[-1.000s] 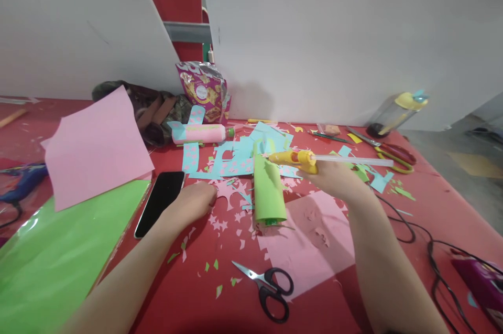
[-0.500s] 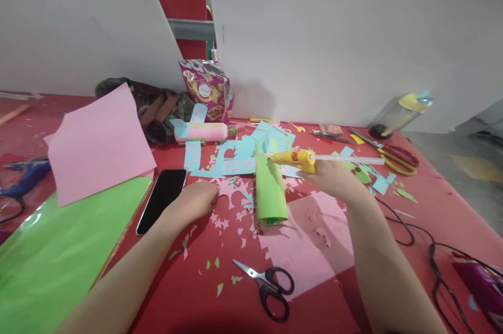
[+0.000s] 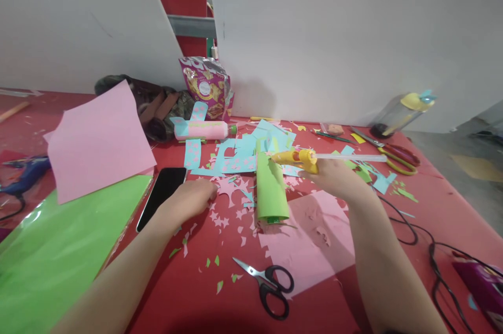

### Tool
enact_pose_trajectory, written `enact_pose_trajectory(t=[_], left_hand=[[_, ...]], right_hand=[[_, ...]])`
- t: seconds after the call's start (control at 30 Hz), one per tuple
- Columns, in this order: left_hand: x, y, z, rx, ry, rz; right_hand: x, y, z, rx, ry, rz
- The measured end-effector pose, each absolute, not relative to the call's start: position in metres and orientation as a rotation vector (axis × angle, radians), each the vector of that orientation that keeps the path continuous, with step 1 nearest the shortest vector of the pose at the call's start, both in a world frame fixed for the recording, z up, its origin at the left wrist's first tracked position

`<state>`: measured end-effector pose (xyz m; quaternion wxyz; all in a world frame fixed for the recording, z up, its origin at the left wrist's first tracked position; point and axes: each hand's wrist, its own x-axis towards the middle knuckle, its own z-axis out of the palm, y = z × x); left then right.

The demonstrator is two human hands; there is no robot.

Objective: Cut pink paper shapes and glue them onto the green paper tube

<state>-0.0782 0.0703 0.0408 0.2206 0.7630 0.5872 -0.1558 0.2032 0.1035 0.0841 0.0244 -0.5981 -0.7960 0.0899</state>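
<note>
My right hand (image 3: 332, 176) grips a yellow hot glue gun (image 3: 294, 158) with a clear glue stick out of its back. Its nozzle is over the upper part of a green paper-wrapped bottle (image 3: 272, 192), which lies with its green cap toward me; I cannot tell if they touch. My left hand (image 3: 198, 195) rests on the table, fingers curled, beside a pink paper scrap (image 3: 228, 190) and a black phone (image 3: 163, 195). What the left fingers hold, if anything, is hidden. Blue paper pieces with pink stars (image 3: 239, 165) lie beside the green bottle.
Black-handled scissors (image 3: 263, 284) lie in front, partly on a pink sheet (image 3: 314, 250). A pink-wrapped bottle (image 3: 208, 130), a snack bag (image 3: 206, 85) and a camouflage pouch (image 3: 161, 114) stand behind. Larger scissors (image 3: 387, 150) and a black cord (image 3: 412, 234) are rightward; pink paper (image 3: 98, 150) lies left.
Almost nothing differs. My left hand has shifted very slightly left, and the glue gun a little to the right over the green bottle.
</note>
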Motion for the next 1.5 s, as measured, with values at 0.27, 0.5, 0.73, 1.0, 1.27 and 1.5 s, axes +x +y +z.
enact_pose_trajectory(t=[0.27, 0.5, 0.73, 1.0, 1.27, 1.5], left_hand=[[-0.072, 0.069, 0.041, 2.234, 1.599, -0.485], [-0.073, 0.070, 0.040, 2.237, 1.599, -0.487], [-0.080, 0.073, 0.032, 2.197, 1.576, -0.478], [-0.084, 0.077, 0.026, 2.171, 1.508, -0.453], [-0.090, 0.080, 0.018, 2.129, 1.460, -0.390], [-0.093, 0.081, 0.012, 2.107, 1.442, -0.328]], right_hand=[[0.203, 0.103, 0.083, -1.865, -2.449, 0.260], [0.202, 0.103, 0.085, -1.921, -2.447, 0.250], [0.204, 0.098, 0.091, -1.872, -2.455, 0.160], [0.207, 0.093, 0.097, -1.804, -2.466, 0.171], [0.204, 0.090, 0.105, -1.840, -2.427, 0.272], [0.209, 0.091, 0.100, -1.761, -2.439, 0.217]])
